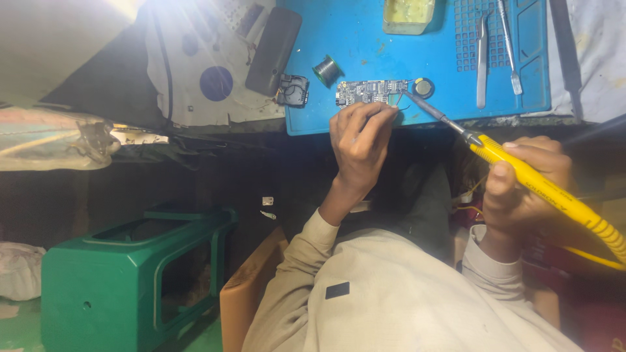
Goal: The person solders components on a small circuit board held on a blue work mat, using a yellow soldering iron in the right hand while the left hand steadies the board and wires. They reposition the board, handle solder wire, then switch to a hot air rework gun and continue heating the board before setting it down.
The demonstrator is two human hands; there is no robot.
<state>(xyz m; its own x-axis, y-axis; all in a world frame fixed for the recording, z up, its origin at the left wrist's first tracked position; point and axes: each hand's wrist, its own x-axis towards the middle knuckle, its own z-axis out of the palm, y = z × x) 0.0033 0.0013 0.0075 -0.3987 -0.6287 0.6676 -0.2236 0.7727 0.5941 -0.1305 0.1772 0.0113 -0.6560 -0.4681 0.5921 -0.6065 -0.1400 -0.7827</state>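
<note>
A small dark circuit board [370, 92] lies on a blue work mat [365, 39]. My left hand [358, 143] rests at the board's near edge, fingertips pinched on what looks like a thin wire [402, 107]. My right hand [528, 182] grips a yellow soldering iron [521, 175] by its handle. The iron's metal tip [412, 99] touches the board's right end, beside a round metal part [423, 87].
On the mat lie a solder spool [326, 70], two metal tweezers [481, 58], a yellowish tray [408, 14] and a small black module [293, 90]. A long black case [274, 49] lies at the mat's left edge. A green plastic stool [130, 274] stands on the floor, lower left.
</note>
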